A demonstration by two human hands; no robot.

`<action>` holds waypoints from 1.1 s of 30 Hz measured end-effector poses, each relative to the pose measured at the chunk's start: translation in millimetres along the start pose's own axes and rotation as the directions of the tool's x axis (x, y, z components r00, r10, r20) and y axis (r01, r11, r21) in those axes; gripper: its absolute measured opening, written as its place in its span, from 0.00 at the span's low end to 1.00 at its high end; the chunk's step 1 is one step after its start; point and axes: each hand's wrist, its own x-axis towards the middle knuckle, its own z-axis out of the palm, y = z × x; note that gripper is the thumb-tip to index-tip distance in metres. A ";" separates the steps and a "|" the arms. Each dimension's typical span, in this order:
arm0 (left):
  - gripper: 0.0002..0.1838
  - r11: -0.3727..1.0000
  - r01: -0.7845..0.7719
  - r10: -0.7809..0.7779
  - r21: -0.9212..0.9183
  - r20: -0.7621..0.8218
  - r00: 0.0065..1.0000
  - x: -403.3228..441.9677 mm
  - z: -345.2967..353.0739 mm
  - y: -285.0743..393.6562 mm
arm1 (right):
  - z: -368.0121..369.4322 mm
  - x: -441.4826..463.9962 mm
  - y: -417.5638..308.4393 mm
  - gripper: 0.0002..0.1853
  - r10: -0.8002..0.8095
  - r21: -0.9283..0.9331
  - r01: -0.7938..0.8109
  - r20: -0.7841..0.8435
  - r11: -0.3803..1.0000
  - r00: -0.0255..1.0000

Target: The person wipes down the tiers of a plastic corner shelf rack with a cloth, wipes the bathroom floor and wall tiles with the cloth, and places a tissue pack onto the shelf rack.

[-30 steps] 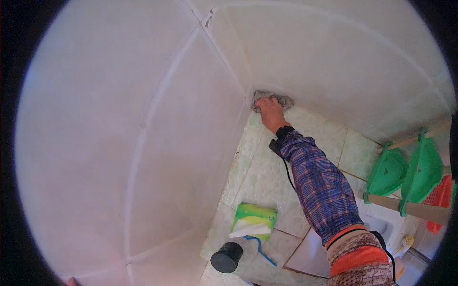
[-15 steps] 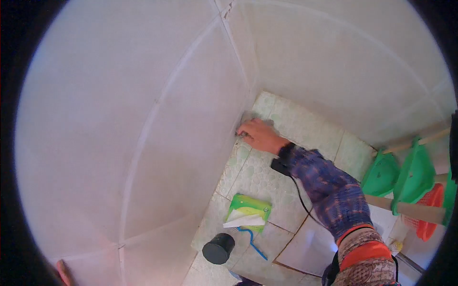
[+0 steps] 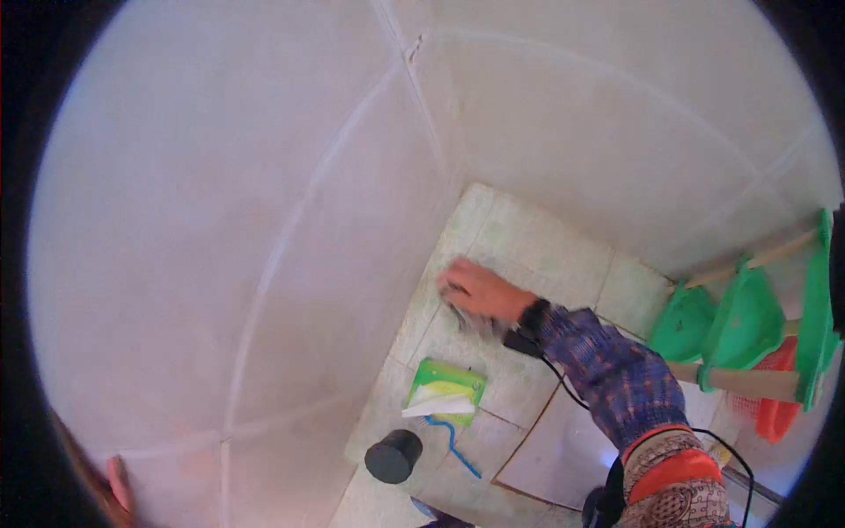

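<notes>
My right hand (image 3: 482, 290), blurred by motion, presses down on the pale tiled surface (image 3: 546, 255) close to the corner of the walls. Its fingers are closed over a grey wad (image 3: 475, 324), too smeared to tell whether it is cloth or scouring wool. A black box-shaped device (image 3: 523, 344) with a cable sits by the wrist. At the lower left edge, part of my left hand (image 3: 118, 484) shows against the wall, a finger stretched out and nothing visible in it; the rest is out of frame.
Nearby are a green tissue packet (image 3: 446, 387) with a white tissue sticking out, a blue-handled brush (image 3: 454, 444) and a black cup-shaped container (image 3: 393, 456). Green baskets (image 3: 745, 319) and a red basket (image 3: 778, 392) stand on a rack at right. Two pale walls (image 3: 352, 264) meet behind.
My right hand has moved with the grey wad away from the wall corner, towards the tissue packet. The camera view has shifted slightly, and a little more shows beside my left hand.
</notes>
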 end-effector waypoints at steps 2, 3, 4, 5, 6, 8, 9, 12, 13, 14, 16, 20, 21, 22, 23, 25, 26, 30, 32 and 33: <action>0.48 1.000 -0.004 0.004 0.012 -0.024 1.000 6.0 -1.7 5.5 | 21.7 29.7 18.2 0.14 -0.100 -0.349 0.060 -0.098 0.935 0.990; 0.48 1.000 -0.005 0.006 0.016 -0.032 0.999 7.2 -0.5 6.5 | 38.9 32.9 30.4 0.13 -0.098 -0.419 0.060 -0.071 0.906 0.993; 0.49 1.000 -0.001 0.002 0.028 -0.039 0.999 7.4 1.4 8.3 | 53.5 36.0 37.4 0.12 -0.097 -0.486 0.062 -0.047 0.872 0.994; 0.49 0.999 -0.005 0.007 0.042 -0.045 0.999 7.1 3.3 7.9 | 67.0 36.9 43.2 0.11 -0.094 -0.549 0.064 -0.027 0.833 0.995; 0.50 0.999 -0.004 0.006 0.048 -0.041 0.999 5.5 6.4 6.3 | 74.3 24.2 46.1 0.11 -0.150 -0.509 0.177 0.094 0.843 0.984; 0.51 0.996 0.030 -0.029 0.087 -0.017 0.999 -27.3 33.6 -9.5 | 68.5 -3.3 48.9 0.09 -0.286 -0.409 0.408 0.326 0.816 0.901; 0.51 0.991 0.059 -0.059 0.119 -0.003 0.998 -51.9 53.3 -20.0 | 61.6 -12.0 36.2 0.10 -0.198 -0.361 0.368 0.428 0.857 0.882; 0.50 0.993 0.059 -0.055 0.103 -0.038 0.998 -52.8 57.8 -16.6 | 30.3 -33.6 -19.8 0.11 -0.018 -0.227 0.153 0.508 0.962 0.861; 0.50 0.999 0.010 -0.006 0.044 -0.095 0.995 -6.9 21.2 -1.5 | 33.9 -22.3 -36.0 0.12 -0.015 -0.150 0.079 0.389 0.986 0.921; 0.50 0.999 -0.052 0.050 -0.009 -0.153 0.987 19.2 -0.1 5.9 | 44.8 -10.2 -46.1 0.13 0.001 -0.053 0.014 0.262 0.999 0.965; 0.50 0.998 -0.058 0.059 0.011 -0.158 0.986 17.5 0.9 5.3 | 90.9 15.8 -24.3 0.14 -0.293 -0.071 0.307 0.161 0.949 0.942; 0.50 0.998 -0.043 0.046 0.040 -0.097 0.994 21.4 -6.6 12.7 | 117.5 2.0 13.3 0.14 -0.306 -0.323 0.404 0.312 0.856 0.899; 0.50 0.999 -0.032 0.035 0.041 -0.075 0.997 22.7 -8.0 12.9 | 109.2 -11.6 14.6 0.13 -0.283 -0.303 0.387 0.337 0.871 0.898; 0.50 0.999 -0.039 0.041 0.039 -0.075 0.996 22.5 -8.1 11.6 | 96.4 -22.0 17.3 0.12 -0.264 -0.289 0.377 0.362 0.880 0.894; 0.50 0.999 -0.037 0.040 0.034 -0.078 0.996 21.0 -8.1 10.8 | 80.7 -32.8 18.7 0.11 -0.239 -0.282 0.369 0.406 0.886 0.882; 0.50 0.999 -0.026 0.028 0.020 -0.081 0.996 21.8 -6.5 9.1 | 45.2 -49.8 23.3 0.09 -0.177 -0.312 0.342 0.454 0.887 0.873; 0.50 1.000 -0.015 0.015 0.007 -0.078 0.997 21.3 -8.3 9.8 | 26.1 -55.5 25.7 0.09 -0.143 -0.342 0.326 0.464 0.882 0.874; 0.49 0.999 -0.048 0.045 -0.015 -0.157 0.987 22.3 -3.2 6.9 | -52.1 -38.5 53.4 0.07 -0.074 -0.586 0.121 0.104 0.801 0.992; 0.49 0.999 -0.047 0.047 0.004 -0.148 0.988 20.8 -4.1 6.9 | -99.5 -14.0 75.2 0.13 -0.136 -0.613 -0.001 -0.178 0.790 0.975; 0.49 0.999 -0.049 0.050 0.007 -0.141 0.989 18.8 -5.2 8.6 | -102.0 -10.9 102.0 0.16 -0.170 -0.684 -0.054 -0.255 0.727 0.952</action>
